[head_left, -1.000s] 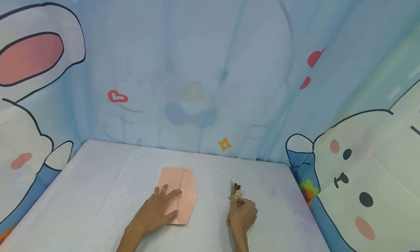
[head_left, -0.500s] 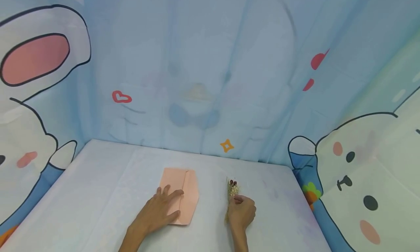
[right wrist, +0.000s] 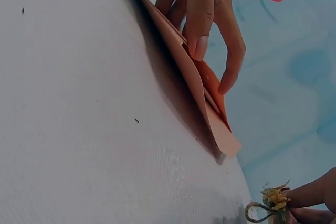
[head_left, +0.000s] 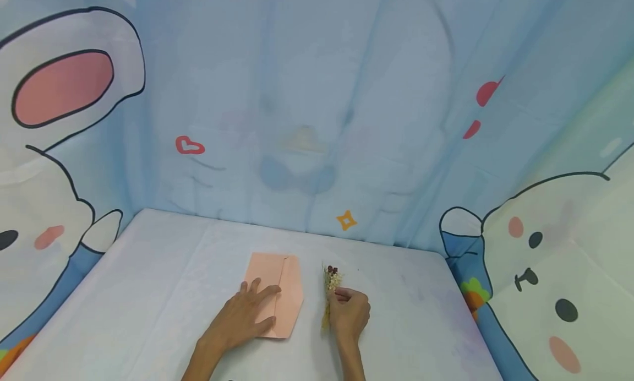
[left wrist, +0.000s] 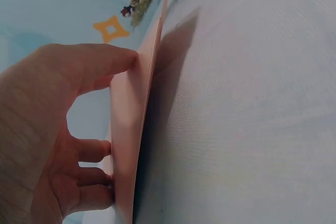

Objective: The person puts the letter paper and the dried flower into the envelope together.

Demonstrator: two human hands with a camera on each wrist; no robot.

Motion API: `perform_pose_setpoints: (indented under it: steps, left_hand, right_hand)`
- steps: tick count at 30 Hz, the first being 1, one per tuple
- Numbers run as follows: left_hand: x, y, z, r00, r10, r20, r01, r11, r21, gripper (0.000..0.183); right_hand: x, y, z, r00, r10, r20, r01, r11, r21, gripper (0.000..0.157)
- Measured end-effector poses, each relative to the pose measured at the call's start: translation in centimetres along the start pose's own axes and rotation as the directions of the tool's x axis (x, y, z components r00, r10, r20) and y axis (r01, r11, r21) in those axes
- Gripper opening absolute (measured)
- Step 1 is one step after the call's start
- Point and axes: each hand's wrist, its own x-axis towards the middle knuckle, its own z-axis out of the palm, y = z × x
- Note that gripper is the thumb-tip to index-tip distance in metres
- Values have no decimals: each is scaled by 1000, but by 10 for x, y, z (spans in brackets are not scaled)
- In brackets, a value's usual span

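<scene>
Envelope (head_left: pixel 289 304): pale pink folded paper on the tabletop (head_left: pixel 406 315), under the left hand, with a seam (head_left: pixel 284 273) running along its upper face; the corners at one end are cut at a slant.
Mouth of the envelope: in the right wrist view the layers part at the near end, and a deeper orange inner face shows between them.
Contents: cannot tell whether anything lies deeper between the layers.
Envelope's edge: both wrist views show it raised slightly off the tabletop, with a shadow beneath.
Left hand (head_left: pixel 242 317): fingers spread and resting on the envelope, thumb apart from the others, nearer the lower end.
Right hand (head_left: pixel 349 315): thumb and fingertips pinching the dried flower bunch.
Dried flower bunch (head_left: pixel 331 282): outside the envelope, to the right of it and apart from it, heads pointing away from the person and stems toward them; cannot tell whether the stems touch the tabletop.
Flower heads: dark red ones (head_left: pixel 332 270) at the tip, small cream ones just below.
Twine loop (right wrist: pixel 247 212): at the bunch, beside the fingers in the right wrist view.
Dark specks (right wrist: pixel 137 120): scattered on the tabletop.
Curtain (head_left: pixel 223 83): light blue, behind the tabletop, printed with cartoon animals, a red heart (head_left: pixel 190 145) and an orange star (head_left: pixel 346 220).
</scene>
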Motion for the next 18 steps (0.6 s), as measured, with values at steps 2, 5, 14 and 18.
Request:
perform_pose_setpoints:
  steps: [2,5,14,18]
  left_hand:
    - [0,0,0,1000,1,6,-1,1000,-8,56]
    - [1,-2,-1,1000,4,4,-4,1000,4,56]
    - [4,-1,-1,999,39,-9,-39,999,-11,56]
    - [4,-2,1,1000,4,14,-4,1000,-23,58]
  right_hand:
    - [-3,-4,3,1000,-8,17,7,1000,13,8]
    - [-7,-11,8,998,-26,49,24,999,48,9]
    - [-24,-30,27,992,-83,91,75,993,87,7]
    - [-32,-36,36,987,-107,118,97,992,82,8]
